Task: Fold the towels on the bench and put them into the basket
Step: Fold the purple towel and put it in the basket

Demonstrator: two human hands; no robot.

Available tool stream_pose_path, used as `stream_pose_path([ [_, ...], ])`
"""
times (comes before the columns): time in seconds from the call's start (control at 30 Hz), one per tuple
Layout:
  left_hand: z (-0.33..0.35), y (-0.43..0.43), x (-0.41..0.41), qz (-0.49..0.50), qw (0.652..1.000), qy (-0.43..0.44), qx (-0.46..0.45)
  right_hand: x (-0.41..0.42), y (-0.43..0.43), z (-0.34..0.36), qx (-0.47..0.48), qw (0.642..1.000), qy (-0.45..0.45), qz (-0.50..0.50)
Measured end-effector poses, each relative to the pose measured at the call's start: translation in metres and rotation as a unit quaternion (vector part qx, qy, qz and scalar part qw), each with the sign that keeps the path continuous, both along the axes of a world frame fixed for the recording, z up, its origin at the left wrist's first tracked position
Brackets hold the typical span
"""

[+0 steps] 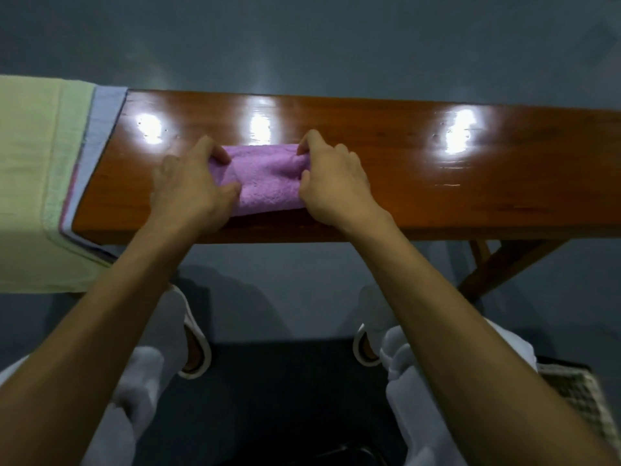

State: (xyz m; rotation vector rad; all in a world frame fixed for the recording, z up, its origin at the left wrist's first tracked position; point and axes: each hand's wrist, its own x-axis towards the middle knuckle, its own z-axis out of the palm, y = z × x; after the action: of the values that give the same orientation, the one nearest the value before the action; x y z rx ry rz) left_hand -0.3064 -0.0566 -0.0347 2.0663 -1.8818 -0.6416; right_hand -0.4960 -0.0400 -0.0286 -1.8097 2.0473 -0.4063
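The left hand (pixel 188 190) and right hand (pixel 332 183) each pinch an end of the small purple towel (pixel 265 176) lying mid-surface (pixel 437 183). Stacked towels (pixel 33 163) drape the left end. The contents of the woven basket (pixel 578 395) on the floor cannot be seen.

Small folded purple towel (pixel 265 178) at ctr of bench (pixel 437 169), nr front edge; towel stack (pixel 33 163) draped over its L end.

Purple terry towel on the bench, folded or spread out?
Folded: the purple terry towel is a small bundle, left hand and right hand gripping its ends.
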Motion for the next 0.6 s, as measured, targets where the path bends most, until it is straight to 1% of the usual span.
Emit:
stream_pose_path([
  [0.1, 0.001, 0.009, -0.006, 0.019, 1.0, -0.004, -0.011, -0.002, 0.0, -0.002, 0.012, 1.0, -0.009, 0.004],
  [0.17, 0.005, 0.016, -0.013, 0.033, 0.999, -0.037, -0.017, -0.004, 0.0, -0.003, 0.024, 1.0, -0.007, 0.013],
  [0.27, 0.009, 0.021, -0.026, 0.037, 0.996, -0.08, -0.028, -0.005, 0.002, -0.005, 0.013, 1.0, 0.005, 0.019],
  [0.33, 0.007, 0.018, -0.028, 0.025, 0.996, -0.079, -0.041, -0.004, 0.004, -0.006, -0.004, 1.0, 0.009, 0.029],
  [0.37, 0.006, 0.014, -0.026, 0.013, 0.997, -0.067, -0.048, -0.005, 0.004, -0.006, -0.008, 0.999, 0.007, 0.037],
  [0.43, 0.01, 0.01, -0.02, -0.014, 0.998, -0.013, -0.056, -0.011, 0.004, -0.002, -0.005, 0.999, -0.018, 0.049],
  [0.5, 0.014, 0.007, -0.013, -0.02, 0.997, 0.045, -0.052, -0.018, 0.004, 0.001, -0.002, 0.997, -0.05, 0.056],
  [0.6, 0.015, 0.011, -0.011, -0.032, 0.992, 0.106, -0.058, -0.029, 0.007, 0.003, -0.011, 0.993, -0.106, 0.051],
])
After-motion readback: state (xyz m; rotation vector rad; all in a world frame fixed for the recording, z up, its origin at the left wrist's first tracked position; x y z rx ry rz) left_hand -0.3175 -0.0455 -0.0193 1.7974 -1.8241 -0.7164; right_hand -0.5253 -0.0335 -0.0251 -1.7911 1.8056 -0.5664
